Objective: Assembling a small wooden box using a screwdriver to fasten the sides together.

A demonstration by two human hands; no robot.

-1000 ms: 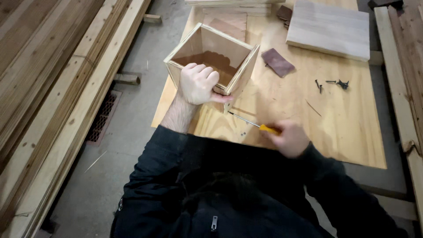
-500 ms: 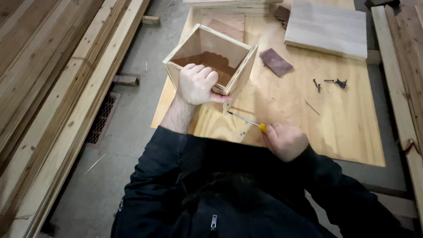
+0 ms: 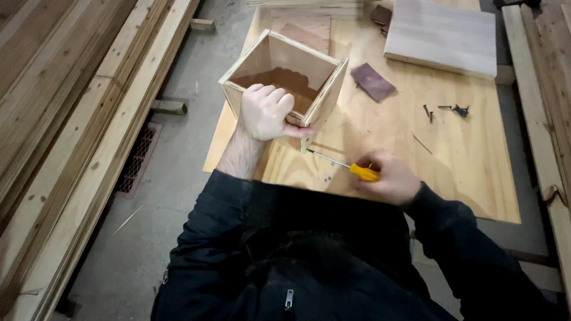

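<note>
Gripping: left hand (image 3: 266,113) clamped over the near wall of the open wooden box (image 3: 285,80), fingers curled inside, thumb outside.
Box: open top up, on the near left part of the plywood table (image 3: 416,160), near corner at the thumb.
Driving: right hand (image 3: 389,178) wrapped tight round the yellow-handled screwdriver (image 3: 348,167), shaft slanting up-left, tip at the box's lower near corner.
Beyond: brown sandpaper piece (image 3: 373,82) just right of the box, dark screws (image 3: 452,110) further right, pale board (image 3: 443,37) at the far edge.
</note>
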